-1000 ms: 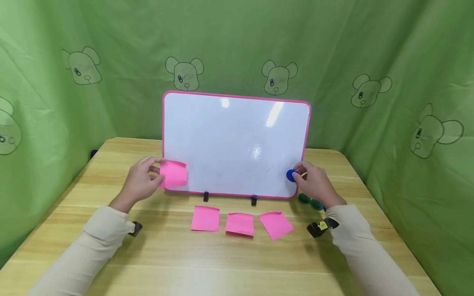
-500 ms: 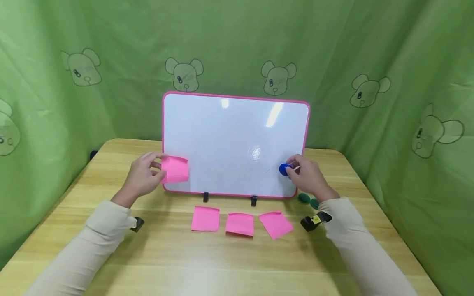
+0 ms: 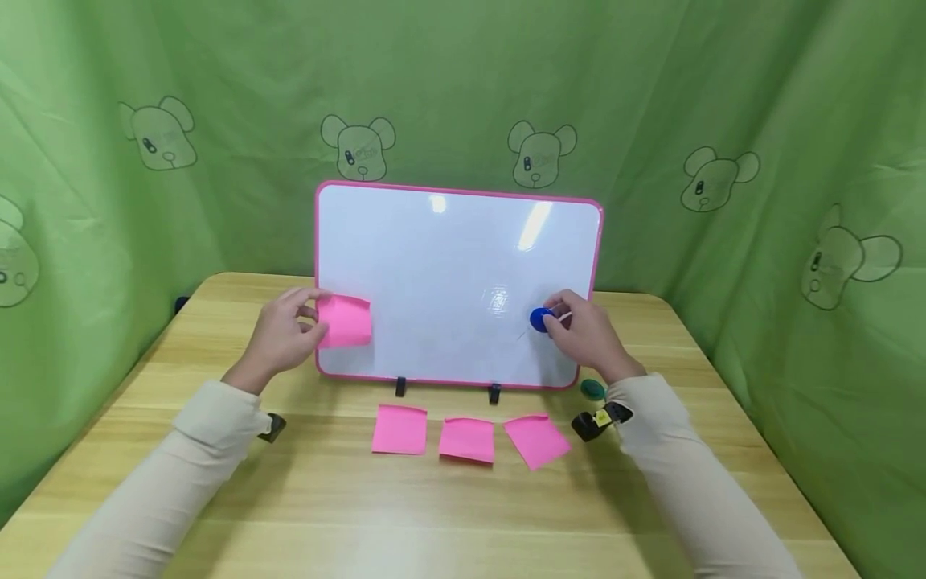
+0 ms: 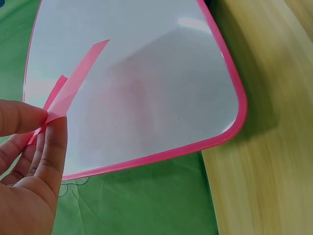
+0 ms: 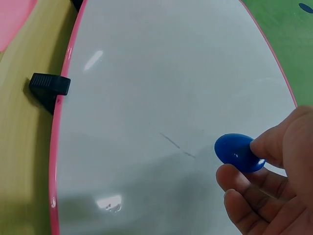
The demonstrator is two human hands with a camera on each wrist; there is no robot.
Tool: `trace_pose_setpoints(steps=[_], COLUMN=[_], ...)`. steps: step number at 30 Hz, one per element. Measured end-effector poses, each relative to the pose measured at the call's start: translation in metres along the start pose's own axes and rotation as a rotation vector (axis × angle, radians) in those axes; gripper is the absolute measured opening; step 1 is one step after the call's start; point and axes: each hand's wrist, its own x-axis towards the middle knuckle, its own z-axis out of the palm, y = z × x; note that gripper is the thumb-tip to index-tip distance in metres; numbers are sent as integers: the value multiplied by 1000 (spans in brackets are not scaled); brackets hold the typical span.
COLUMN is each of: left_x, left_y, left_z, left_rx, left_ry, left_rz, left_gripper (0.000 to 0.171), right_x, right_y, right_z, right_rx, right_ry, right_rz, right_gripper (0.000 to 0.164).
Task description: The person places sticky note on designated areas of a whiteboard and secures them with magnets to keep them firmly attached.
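Observation:
My left hand (image 3: pixel 285 328) pinches a pink sticky note (image 3: pixel 346 322) by its left side, in front of the lower left of a pink-framed whiteboard (image 3: pixel 434 281). In the left wrist view the note (image 4: pixel 78 85) stands out from the thumb and fingers, apart from the board's surface. A round blue magnet (image 3: pixel 541 319) is pinched between thumb and fingers of my right hand (image 3: pixel 587 331), before the board's lower right. The right wrist view shows the magnet (image 5: pixel 239 152) close over the white surface, near a thin dark pen mark (image 5: pixel 177 145).
Three pink sticky notes, left (image 3: pixel 400 429), middle (image 3: pixel 466 440) and right (image 3: pixel 537 441), lie in a row on the wooden table (image 3: pixel 405 515). Black feet (image 3: pixel 401 387) hold up the board. A green magnet (image 3: pixel 592 390) lies by my right wrist. Green curtains (image 3: pixel 448 72) surround the table.
My left hand has raised the sticky note slightly and shifted it a little right. My right hand has carried the magnet left and up across the board; its sleeve now covers more magnets on the table.

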Motion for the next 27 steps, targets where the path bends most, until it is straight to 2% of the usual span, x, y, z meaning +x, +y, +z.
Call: trace_pose_setpoints(steps=[10,17,27], left_x=[6,10,14], left_y=[5,5,9], left_z=[1,4,5], left_rx=[-3,-50,-63], left_ry=[-11,1,26], left_rz=[-30,-44,-47], left_gripper=[41,41,41], right_x=[10,17,26], right_y=[-10,-21,-34], right_z=[4,8,23], right_rx=[25,71,128], right_ry=[35,49,53], right_rz=[-21,-21,-13], right_gripper=[19,19,20])
